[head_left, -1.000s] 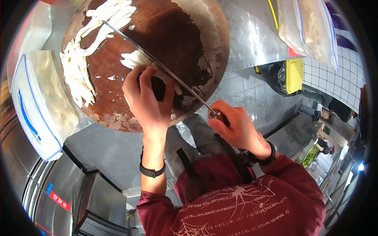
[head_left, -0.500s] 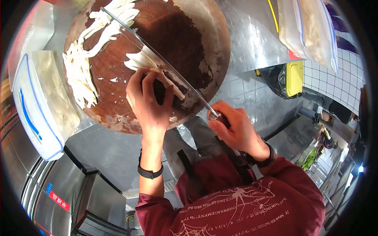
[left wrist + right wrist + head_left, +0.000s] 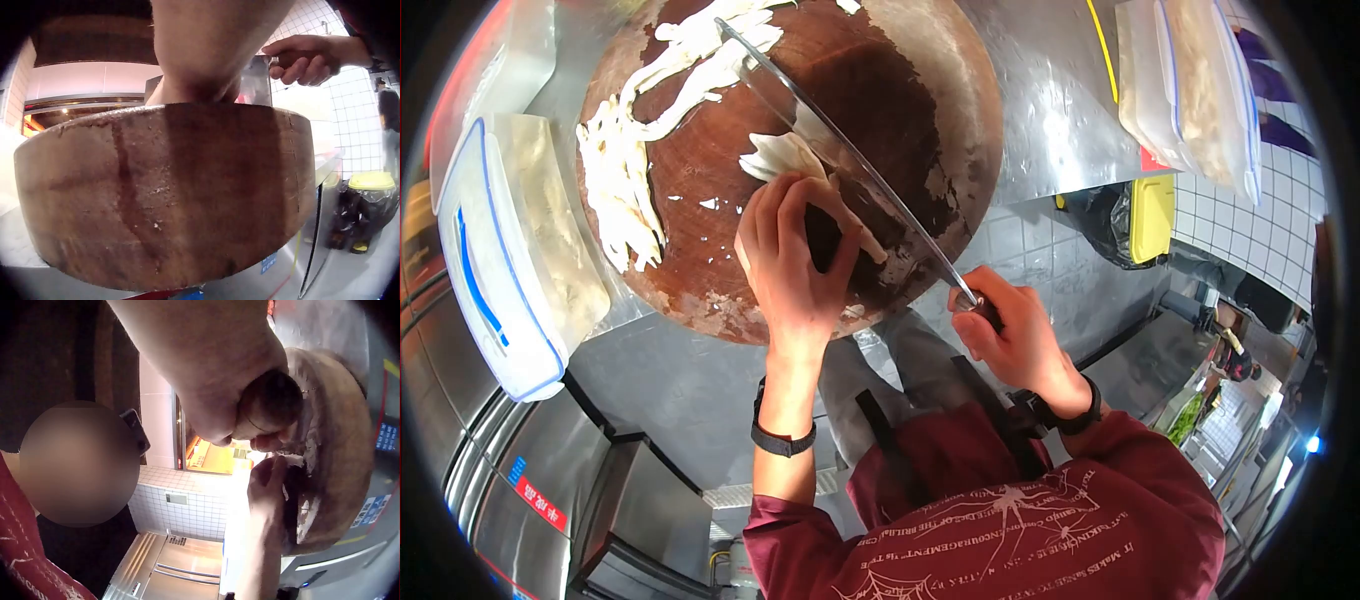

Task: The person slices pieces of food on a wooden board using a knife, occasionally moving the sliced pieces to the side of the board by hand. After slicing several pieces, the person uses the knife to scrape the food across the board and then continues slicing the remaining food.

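Note:
A white food piece with a frilled end and a narrow tail lies on the round wooden chopping block. My left hand holds it down, fingers bent over it and thumb apart toward the tail. In my right hand is a cleaver, gripped by its brown handle. The long cleaver blade slants across the block to the right of the left hand, its far corner over a heap of white strips. In the left wrist view its broad side shows behind the forearm.
A plastic container with pale contents stands left of the block, more containers at the far right on the metal counter. A bin with a yellow lid stands on the floor at right. Small white scraps dot the block.
The cleaver has shifted right, away from the left hand's fingers, and more of the white piece shows. The left hand's fingers have spread slightly. The whole head view has slid a little.

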{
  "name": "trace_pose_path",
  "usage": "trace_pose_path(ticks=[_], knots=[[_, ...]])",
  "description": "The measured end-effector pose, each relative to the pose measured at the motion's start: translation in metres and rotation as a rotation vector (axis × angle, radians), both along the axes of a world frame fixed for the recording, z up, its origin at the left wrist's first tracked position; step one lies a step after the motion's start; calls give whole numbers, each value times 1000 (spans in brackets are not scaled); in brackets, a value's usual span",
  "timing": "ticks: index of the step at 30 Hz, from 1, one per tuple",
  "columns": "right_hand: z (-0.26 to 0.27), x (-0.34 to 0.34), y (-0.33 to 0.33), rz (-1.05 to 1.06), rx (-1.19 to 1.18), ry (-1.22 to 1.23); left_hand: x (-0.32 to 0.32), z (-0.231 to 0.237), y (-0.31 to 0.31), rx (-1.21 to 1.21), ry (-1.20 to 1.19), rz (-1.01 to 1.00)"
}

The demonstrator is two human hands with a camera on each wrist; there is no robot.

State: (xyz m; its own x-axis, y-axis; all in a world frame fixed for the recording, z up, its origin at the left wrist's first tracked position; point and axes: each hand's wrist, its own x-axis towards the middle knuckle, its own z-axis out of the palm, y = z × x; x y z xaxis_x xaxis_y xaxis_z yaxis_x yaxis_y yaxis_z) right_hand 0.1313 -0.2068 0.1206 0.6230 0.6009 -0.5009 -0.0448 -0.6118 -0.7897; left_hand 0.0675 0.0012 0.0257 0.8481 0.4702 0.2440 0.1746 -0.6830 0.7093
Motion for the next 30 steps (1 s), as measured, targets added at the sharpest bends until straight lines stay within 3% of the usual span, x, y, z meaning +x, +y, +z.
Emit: trace_pose_path(ticks=[10, 30], knots=[[0, -7, 3, -9, 12, -28, 0, 7, 7, 21, 83, -56], [-8, -34, 5, -53, 91, -48, -6, 0, 11, 17, 27, -72]])
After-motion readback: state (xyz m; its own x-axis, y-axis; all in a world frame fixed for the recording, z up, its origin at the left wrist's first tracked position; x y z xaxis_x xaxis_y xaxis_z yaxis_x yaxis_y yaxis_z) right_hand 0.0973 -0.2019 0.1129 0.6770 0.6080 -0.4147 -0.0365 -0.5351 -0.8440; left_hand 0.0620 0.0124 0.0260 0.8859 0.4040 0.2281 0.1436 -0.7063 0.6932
